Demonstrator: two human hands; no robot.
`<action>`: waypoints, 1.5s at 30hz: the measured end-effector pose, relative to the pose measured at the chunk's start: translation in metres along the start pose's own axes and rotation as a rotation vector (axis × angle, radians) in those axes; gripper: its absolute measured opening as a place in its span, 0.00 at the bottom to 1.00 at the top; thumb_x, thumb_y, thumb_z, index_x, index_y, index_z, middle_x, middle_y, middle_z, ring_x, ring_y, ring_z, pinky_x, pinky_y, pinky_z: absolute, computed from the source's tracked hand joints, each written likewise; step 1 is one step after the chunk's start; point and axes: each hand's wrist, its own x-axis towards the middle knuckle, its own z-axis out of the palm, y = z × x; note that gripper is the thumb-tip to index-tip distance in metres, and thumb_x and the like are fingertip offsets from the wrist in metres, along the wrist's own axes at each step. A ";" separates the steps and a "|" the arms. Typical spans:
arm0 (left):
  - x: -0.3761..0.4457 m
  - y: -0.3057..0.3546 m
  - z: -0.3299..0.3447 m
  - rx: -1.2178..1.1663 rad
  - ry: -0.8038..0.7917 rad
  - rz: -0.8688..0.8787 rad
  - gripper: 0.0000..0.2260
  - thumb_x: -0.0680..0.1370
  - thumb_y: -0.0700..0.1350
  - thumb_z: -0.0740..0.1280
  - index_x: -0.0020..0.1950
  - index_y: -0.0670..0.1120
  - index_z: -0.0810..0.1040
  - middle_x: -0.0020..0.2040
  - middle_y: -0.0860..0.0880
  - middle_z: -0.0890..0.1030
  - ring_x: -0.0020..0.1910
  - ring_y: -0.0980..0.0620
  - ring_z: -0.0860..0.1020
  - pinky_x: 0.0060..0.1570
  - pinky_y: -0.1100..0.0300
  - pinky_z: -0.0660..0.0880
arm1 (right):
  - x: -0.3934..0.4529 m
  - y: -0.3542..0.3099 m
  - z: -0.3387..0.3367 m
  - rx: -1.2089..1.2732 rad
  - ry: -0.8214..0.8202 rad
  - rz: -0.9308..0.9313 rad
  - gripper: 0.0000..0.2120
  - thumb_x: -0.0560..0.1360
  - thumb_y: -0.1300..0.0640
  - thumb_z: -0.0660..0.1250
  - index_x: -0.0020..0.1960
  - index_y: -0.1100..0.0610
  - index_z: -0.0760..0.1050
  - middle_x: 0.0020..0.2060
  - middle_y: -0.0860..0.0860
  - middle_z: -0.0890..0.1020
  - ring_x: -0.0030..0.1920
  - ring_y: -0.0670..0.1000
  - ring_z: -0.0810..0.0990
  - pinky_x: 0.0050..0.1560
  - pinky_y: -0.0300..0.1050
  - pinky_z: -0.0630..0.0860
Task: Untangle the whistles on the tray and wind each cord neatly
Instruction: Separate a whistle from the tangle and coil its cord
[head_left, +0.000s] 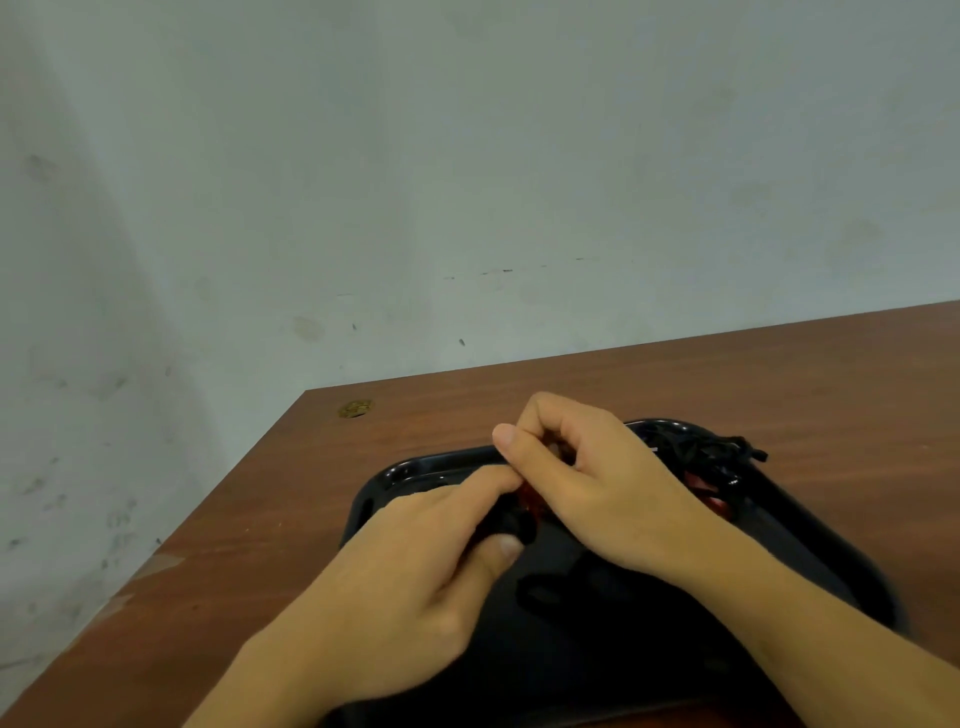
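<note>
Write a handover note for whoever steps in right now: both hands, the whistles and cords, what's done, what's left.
Left hand: pinches a red whistle and its black cord over the black tray.
Right hand: fingers curled, gripping the same piece from above.
Tangled heap of black cords with more red whistles sits at the tray's far right corner.
Done: no neatly wound cord shows anywhere.
Left: free this whistle, wind its cord, then work through the heap.

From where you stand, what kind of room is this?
Probably a plain workroom: a bare, scuffed wall, a brown wooden table pushed against it, and a black tray of tangled cords.
</note>
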 end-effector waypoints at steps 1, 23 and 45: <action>0.001 0.001 0.001 -0.046 0.032 -0.007 0.13 0.82 0.49 0.61 0.66 0.60 0.69 0.44 0.57 0.80 0.43 0.55 0.78 0.42 0.58 0.73 | -0.001 0.000 0.000 -0.009 0.002 -0.032 0.13 0.81 0.45 0.62 0.39 0.49 0.72 0.29 0.43 0.73 0.30 0.42 0.71 0.33 0.38 0.69; 0.009 -0.003 0.011 -1.096 0.472 -0.181 0.16 0.78 0.43 0.63 0.64 0.43 0.76 0.34 0.43 0.76 0.23 0.49 0.70 0.23 0.60 0.68 | 0.001 -0.005 -0.008 1.415 -0.095 0.502 0.10 0.76 0.54 0.66 0.38 0.58 0.77 0.40 0.50 0.78 0.32 0.45 0.68 0.24 0.34 0.59; 0.004 0.000 0.012 -0.940 0.244 -0.104 0.20 0.80 0.44 0.62 0.72 0.53 0.73 0.33 0.44 0.77 0.24 0.47 0.74 0.29 0.57 0.72 | 0.007 0.015 -0.019 -0.401 0.176 -0.248 0.16 0.80 0.41 0.62 0.47 0.47 0.85 0.34 0.44 0.84 0.34 0.46 0.82 0.35 0.51 0.79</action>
